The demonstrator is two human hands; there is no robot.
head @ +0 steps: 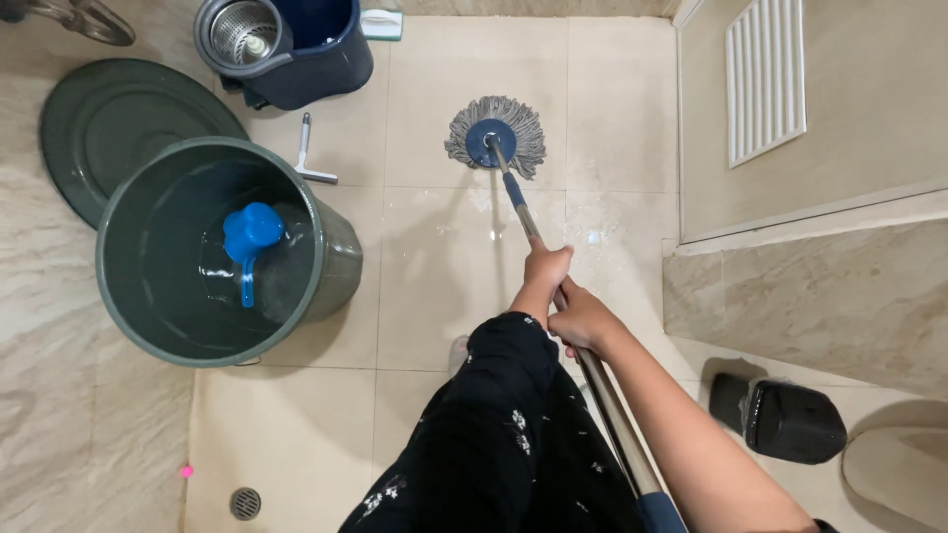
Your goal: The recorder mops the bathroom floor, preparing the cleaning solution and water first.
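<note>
On wet tile floor near far wall: spin mop head (496,136) flat, strands splayed. Left hand (544,268) wraps metal mop handle (521,209) ahead; right hand (581,318) grips behind. Keep head flat, even pressure; steer wide of green water bucket (336,259), floor squeegee (308,158).
</note>
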